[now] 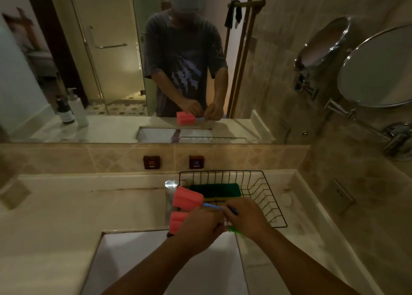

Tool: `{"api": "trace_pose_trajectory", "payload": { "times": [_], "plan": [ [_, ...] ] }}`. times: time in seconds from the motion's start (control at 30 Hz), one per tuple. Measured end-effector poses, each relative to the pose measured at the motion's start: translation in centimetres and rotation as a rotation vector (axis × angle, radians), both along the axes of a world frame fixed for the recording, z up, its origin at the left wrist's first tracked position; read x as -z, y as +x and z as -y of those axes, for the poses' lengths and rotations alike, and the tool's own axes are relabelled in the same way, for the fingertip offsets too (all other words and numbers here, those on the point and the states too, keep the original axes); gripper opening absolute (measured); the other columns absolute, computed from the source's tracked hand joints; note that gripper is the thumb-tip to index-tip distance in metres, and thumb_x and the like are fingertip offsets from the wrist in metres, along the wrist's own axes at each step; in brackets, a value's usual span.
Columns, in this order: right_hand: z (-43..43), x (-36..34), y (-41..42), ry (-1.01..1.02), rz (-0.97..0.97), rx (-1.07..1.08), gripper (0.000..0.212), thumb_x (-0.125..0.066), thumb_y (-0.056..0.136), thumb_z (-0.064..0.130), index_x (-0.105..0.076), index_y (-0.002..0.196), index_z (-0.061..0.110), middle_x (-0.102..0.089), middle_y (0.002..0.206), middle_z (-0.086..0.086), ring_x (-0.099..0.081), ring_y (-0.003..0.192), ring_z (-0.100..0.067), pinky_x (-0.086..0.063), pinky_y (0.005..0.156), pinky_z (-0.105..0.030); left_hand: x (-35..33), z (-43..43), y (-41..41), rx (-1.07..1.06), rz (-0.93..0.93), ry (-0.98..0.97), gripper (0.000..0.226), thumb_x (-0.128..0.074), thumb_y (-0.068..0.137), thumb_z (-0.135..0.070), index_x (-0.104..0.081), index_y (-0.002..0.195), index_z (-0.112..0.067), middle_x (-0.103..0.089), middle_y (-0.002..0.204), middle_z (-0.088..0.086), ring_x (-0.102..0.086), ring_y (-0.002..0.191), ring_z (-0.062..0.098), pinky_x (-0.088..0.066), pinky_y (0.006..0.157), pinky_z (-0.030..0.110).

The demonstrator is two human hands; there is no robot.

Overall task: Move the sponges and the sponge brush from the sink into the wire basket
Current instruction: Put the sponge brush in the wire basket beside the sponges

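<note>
Both my hands meet above the sink's (133,261) far rim, just left of the black wire basket (272,196). A pink sponge brush head (187,197) on a blue handle (211,206) points up and left; my right hand (247,219) pinches that handle. My left hand (198,228) is closed around a second pink sponge head (177,222). A green handle tip (233,229) pokes out below my right hand. A green and yellow sponge (215,191) lies flat inside the basket.
A chrome faucet (170,184) stands right behind the pink heads. Hot (151,162) and cold (196,162) knobs sit on the tiled backsplash. A round swing-arm mirror (376,72) juts from the right wall. The wall mirror reflects two bottles.
</note>
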State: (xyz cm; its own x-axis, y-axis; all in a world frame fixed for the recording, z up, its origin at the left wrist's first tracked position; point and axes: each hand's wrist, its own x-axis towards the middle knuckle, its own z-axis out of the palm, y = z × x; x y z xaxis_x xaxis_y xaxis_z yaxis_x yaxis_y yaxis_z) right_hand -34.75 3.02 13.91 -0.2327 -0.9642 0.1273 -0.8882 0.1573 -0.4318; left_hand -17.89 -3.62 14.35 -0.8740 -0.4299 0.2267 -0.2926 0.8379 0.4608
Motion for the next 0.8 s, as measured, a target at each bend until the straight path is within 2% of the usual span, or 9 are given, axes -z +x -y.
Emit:
{"api": "trace_pose_trajectory", "payload": {
  "times": [0.1,0.3,0.4,0.5,0.6,0.67,0.8],
  "plan": [
    [1.1,1.4,-2.9,0.023,0.035,-0.022,0.011,-0.055,0.092,0.040,-0.062,0.086,0.035,-0.063,0.073,0.013,-0.056,0.065,-0.002,-0.046,0.058,-0.022,0.9,0.3,-2.5,-0.018,0.014,-0.018,0.018,-0.051,0.099,-0.032,-0.063,0.107,-0.021,-0.067,0.109,-0.003,-0.061,0.093,0.007,-0.043,0.083,0.017],
    [2.8,3.8,-7.7,0.044,0.129,-0.089,0.005,-0.057,0.091,0.036,-0.056,0.088,0.032,-0.063,0.075,0.009,-0.059,0.065,-0.006,-0.050,0.056,-0.028,2.9,1.3,-7.3,-0.062,0.094,0.010,0.017,-0.050,0.098,-0.024,-0.065,0.104,-0.017,-0.068,0.107,0.000,-0.062,0.092,0.012,-0.051,0.086,0.029],
    [3.7,5.1,-9.0,0.079,0.156,-0.118,0.008,-0.059,0.092,0.031,-0.056,0.085,0.030,-0.060,0.074,0.010,-0.056,0.065,-0.004,-0.045,0.055,-0.024,4.0,1.7,-8.4,-0.100,0.117,0.048,0.014,-0.051,0.098,-0.022,-0.064,0.102,-0.018,-0.068,0.107,0.001,-0.063,0.093,0.013,-0.050,0.082,0.023],
    [5.0,6.5,-10.0,0.109,0.166,-0.135,0.009,-0.060,0.092,0.032,-0.057,0.084,0.029,-0.059,0.073,0.012,-0.054,0.064,-0.003,-0.040,0.053,-0.022,5.3,2.4,-9.1,-0.135,0.122,0.100,0.013,-0.054,0.097,-0.023,-0.066,0.099,-0.017,-0.068,0.106,0.000,-0.064,0.094,0.014,-0.042,0.077,0.017],
    [6.2,8.1,-10.4,0.146,0.179,-0.154,0.011,-0.061,0.092,0.029,-0.054,0.083,0.029,-0.054,0.071,0.013,-0.050,0.061,-0.001,-0.032,0.052,-0.019,6.8,3.2,-9.5,-0.128,0.172,0.102,0.015,-0.054,0.098,-0.023,-0.065,0.105,-0.016,-0.068,0.108,0.002,-0.064,0.097,0.016,-0.050,0.087,0.025],
    [6.8,9.2,-10.7,0.176,0.187,-0.162,0.009,-0.060,0.092,0.028,-0.054,0.085,0.028,-0.052,0.072,0.012,-0.048,0.062,-0.001,-0.033,0.053,-0.019,7.6,3.8,-9.8,-0.093,0.197,0.083,0.018,-0.054,0.098,-0.021,-0.065,0.110,-0.014,-0.069,0.112,0.005,-0.064,0.100,0.017,-0.051,0.091,0.030],
    [7.5,11.2,-11.7,0.213,0.236,-0.172,0.005,-0.061,0.089,0.027,-0.057,0.086,0.025,-0.050,0.067,0.012,-0.045,0.057,-0.002,-0.032,0.050,-0.021,9.0,4.6,-10.7,-0.086,0.233,0.103,0.020,-0.054,0.098,-0.019,-0.065,0.114,-0.015,-0.071,0.111,0.005,-0.068,0.096,0.016,-0.054,0.087,0.028]
  ]
}}
